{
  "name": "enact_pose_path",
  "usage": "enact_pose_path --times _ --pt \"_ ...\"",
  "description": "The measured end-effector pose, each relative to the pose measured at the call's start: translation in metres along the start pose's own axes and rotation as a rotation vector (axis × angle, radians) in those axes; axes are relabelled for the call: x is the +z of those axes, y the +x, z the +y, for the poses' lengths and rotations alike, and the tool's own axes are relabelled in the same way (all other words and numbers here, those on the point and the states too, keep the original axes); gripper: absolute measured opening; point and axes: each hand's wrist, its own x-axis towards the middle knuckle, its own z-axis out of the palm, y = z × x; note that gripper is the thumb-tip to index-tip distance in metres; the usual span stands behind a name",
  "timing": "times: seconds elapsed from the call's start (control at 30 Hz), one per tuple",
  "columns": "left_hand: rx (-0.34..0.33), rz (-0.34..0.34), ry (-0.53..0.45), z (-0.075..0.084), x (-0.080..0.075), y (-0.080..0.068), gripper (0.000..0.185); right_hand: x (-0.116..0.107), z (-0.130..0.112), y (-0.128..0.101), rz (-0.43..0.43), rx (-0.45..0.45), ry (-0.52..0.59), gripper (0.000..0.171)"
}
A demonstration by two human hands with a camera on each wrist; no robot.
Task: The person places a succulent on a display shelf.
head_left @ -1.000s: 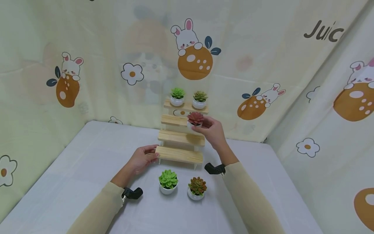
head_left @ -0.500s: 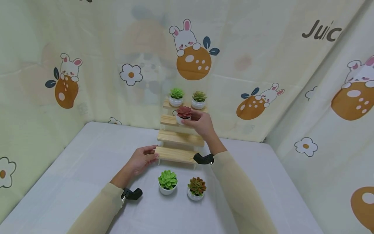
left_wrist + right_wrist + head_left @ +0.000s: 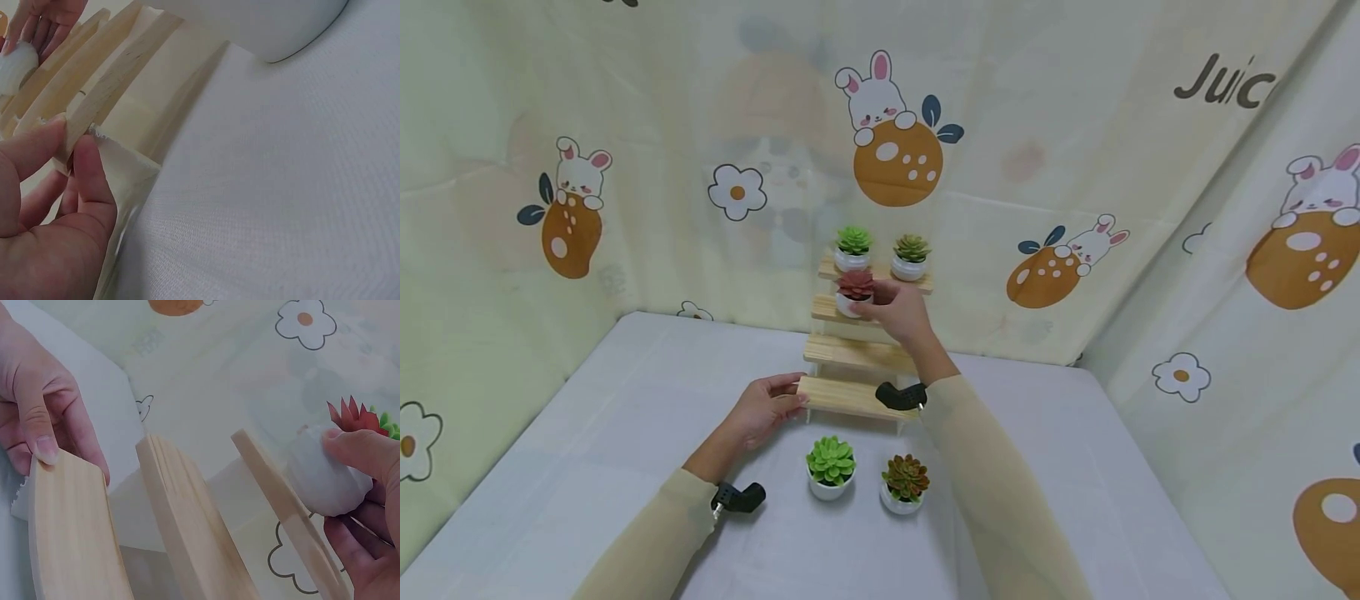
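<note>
- Shifted left since a second ago: red succulent pot [image 3: 854, 293], carried by right hand [image 3: 901, 310] from the right end of the stand's third step to its left end.
- Right grip: fingers and thumb curled round the white pot [image 3: 326, 482], pot low over or just touching the step; contact not clear.
- Left hand [image 3: 765, 408] clamped on left end of bottom step of wooden stand [image 3: 859, 395], thumb on top [image 3: 90, 172], steadying it.
- Step in hand, judged: setting the pot down. Next calls for lowering it flat on the plank, then letting go without tipping it.
- Above the grip: top step with green succulent pot [image 3: 853, 248] and olive succulent pot [image 3: 910, 256].
- Below the grip, on table [image 3: 587, 433]: bright green succulent pot [image 3: 831, 467] and brown-red succulent pot [image 3: 905, 483], in front of the stand.
</note>
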Motion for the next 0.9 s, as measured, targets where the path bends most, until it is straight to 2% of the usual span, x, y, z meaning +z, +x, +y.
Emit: enact_pose_path --times 0.33,0.7,0.9 --pt "-0.004 0.003 0.009 0.001 0.001 0.000 0.054 0.006 0.003 0.007 -0.009 0.009 -0.049 0.041" --pt "-0.029 0.031 0.021 0.003 0.003 -0.001 0.053 0.010 0.001 0.010 -0.023 0.016 -0.053 0.039" --pt "-0.029 0.033 0.019 0.003 0.003 -0.001 0.052 0.012 0.000 0.009 -0.023 0.034 -0.037 0.043"
